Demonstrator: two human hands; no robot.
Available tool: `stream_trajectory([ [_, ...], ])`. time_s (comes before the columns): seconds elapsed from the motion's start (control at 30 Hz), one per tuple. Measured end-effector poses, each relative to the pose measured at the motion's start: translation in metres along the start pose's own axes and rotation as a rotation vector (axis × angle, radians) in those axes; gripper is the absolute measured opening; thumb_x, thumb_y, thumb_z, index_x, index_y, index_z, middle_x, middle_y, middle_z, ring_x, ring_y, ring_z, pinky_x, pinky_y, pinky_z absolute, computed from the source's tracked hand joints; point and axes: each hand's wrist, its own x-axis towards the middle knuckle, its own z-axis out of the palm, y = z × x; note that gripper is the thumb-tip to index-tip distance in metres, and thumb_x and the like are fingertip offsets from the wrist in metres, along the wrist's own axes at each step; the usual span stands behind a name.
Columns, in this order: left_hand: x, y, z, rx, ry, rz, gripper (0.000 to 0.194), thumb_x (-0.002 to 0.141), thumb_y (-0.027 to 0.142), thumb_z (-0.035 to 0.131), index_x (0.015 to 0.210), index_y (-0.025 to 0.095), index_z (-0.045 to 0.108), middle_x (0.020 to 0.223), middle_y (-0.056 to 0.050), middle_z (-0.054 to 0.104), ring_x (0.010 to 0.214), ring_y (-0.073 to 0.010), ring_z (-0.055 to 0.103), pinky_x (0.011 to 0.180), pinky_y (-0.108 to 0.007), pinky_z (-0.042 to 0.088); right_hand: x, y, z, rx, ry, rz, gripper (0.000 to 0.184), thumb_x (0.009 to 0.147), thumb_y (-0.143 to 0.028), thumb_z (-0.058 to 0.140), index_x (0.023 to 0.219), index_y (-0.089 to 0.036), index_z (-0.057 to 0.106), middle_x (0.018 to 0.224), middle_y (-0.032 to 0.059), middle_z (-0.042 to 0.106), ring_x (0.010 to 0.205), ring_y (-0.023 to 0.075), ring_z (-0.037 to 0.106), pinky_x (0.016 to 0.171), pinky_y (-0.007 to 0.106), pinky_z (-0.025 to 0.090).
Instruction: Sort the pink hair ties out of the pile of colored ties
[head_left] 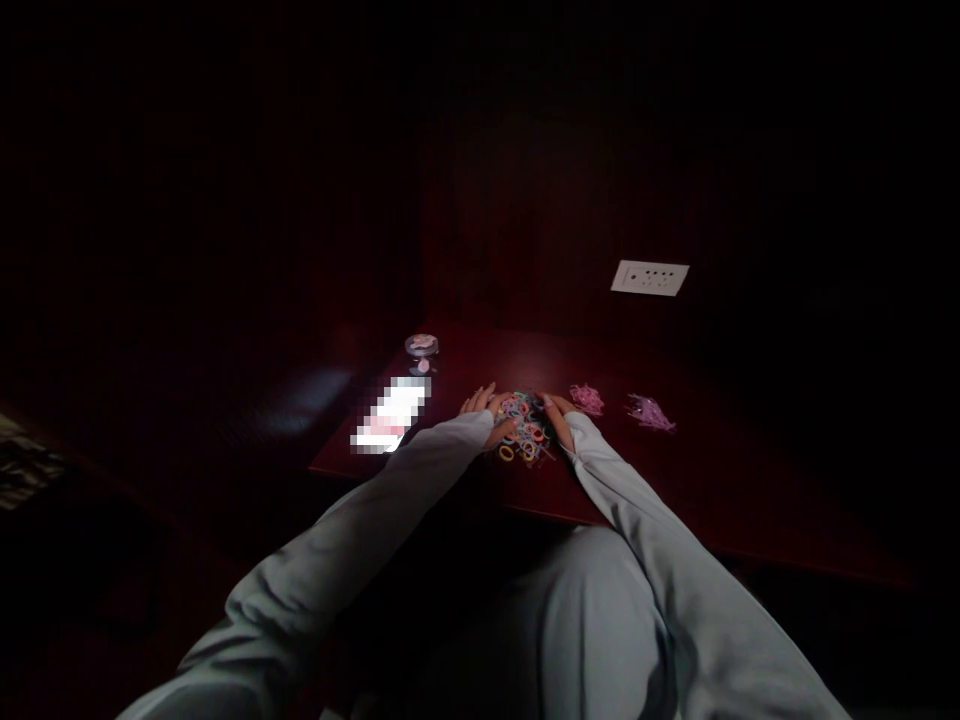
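A mixed pile of small colourful hair ties [529, 432] lies on the dark red table [480, 480], close to its front edge. My left hand [487, 408] rests at the pile's left side, fingers stretched out and the thumb over the hair ties. On the opposite side, my right hand [557, 412] curves along the pile with its fingers extended and apart from the palm. Both hands touch the heap, and neither visibly grips a single tie. To the right sit a small pink heap of hair ties [587, 400] and a purple heap of hair ties [651, 412].
A bright, blurred-out screen [394, 412] lies at the table's left side. Behind it stands a small clear jar [421, 352] with a pinkish label. A white socket plate [650, 278] is on the dark wall. The surroundings are very dim.
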Motion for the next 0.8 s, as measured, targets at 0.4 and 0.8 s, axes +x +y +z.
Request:
stream_trajectory([
  [0.4,0.046,-0.007,-0.052,-0.029,0.215,0.212,0.024,0.100,0.026,0.057,0.115,0.023,0.075,0.150,-0.007,0.060,0.141,-0.0256,0.052,0.123,-0.043,0.042,0.002,0.008,0.000,0.162,0.059,0.050,0.046,0.099,-0.059,0.047,0.109,-0.025,0.077,0.116,0.0095,0.079,0.113,0.0280,0.072,0.101,0.045,0.058],
  [0.8,0.022,0.000,-0.050,0.220,0.208,0.129,0.025,0.104,0.027,0.050,0.112,0.021,0.072,0.117,-0.007,0.074,0.112,-0.0227,0.065,0.098,-0.031,0.050,-0.002,-0.009,-0.012,0.229,0.060,0.081,0.038,0.091,-0.053,0.057,0.098,-0.022,0.077,0.093,0.0082,0.078,0.081,0.0231,0.071,0.076,0.038,0.060],
])
